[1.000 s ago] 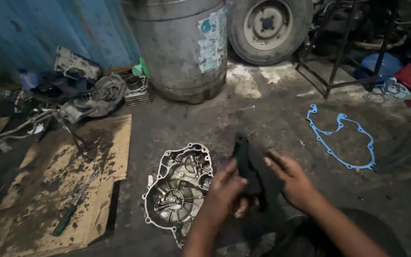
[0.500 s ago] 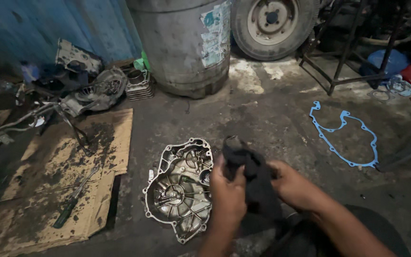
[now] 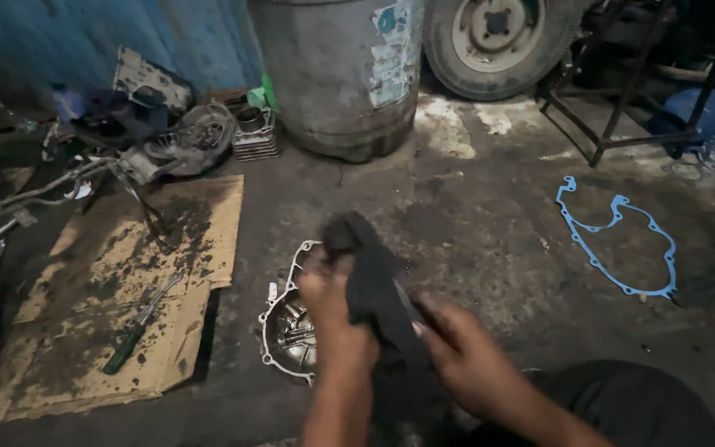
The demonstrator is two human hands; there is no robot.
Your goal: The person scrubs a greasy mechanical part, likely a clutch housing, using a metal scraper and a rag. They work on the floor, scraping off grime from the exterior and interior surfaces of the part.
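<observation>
**Hands wrapped in a dark rag over an engine cover**

Hands sit low in the middle of the view, close together. The left hand [image 3: 328,302] is curled shut around the upper part of a dark rag [image 3: 371,285] — its thumb and fingers pinch the cloth so the bunched top stands up like a little knob. The right hand [image 3: 465,360] grips the lower part of the same rag, fingers folded in, so the cloth stays pulled tight between the two.

Just under the left hand, on the floor [image 3: 490,223], lies a silver engine cover [image 3: 287,331]. It lies with its hollow side up, so the parts inside show. The rag hangs right above it, and part of the cover is hidden behind the hand.

A stained sheet of cardboard [image 3: 200,240] lies flat to the left, likely to catch oil and dirt. A green screwdriver [image 3: 130,339] rests on it, within easy reach. A thin blue gasket [image 3: 614,236] lies well apart on the right, flat on the floor — away from the greasy spots. Farther back stand a big grey drum [image 3: 337,74] and a wheel [image 3: 498,37].
</observation>
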